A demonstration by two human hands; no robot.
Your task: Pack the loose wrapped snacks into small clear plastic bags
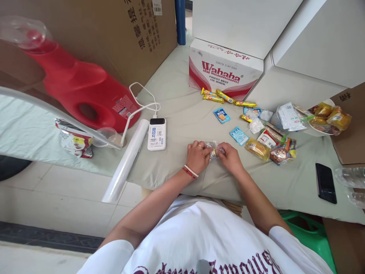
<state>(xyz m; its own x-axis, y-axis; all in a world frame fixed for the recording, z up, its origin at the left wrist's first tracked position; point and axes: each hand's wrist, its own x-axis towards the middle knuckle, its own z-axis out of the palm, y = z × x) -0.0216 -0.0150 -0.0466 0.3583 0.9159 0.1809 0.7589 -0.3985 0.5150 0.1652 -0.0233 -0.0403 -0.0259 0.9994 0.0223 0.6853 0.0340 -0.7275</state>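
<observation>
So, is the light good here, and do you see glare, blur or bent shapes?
In the head view, light is soft, with faint shadows; the wrapper between the left hand and right hand glints, its contents unclear; pale glare runs along the plastic roll; the red bottle looks stretched, perhaps by a wide lens; the box lettering is sharp enough to read.

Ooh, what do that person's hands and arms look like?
The left hand has a gold-coloured ring, with a white beaded bracelet and a red bracelet at the wrist. The right hand shows no jewellery. Both sleeves are short and white.
</observation>
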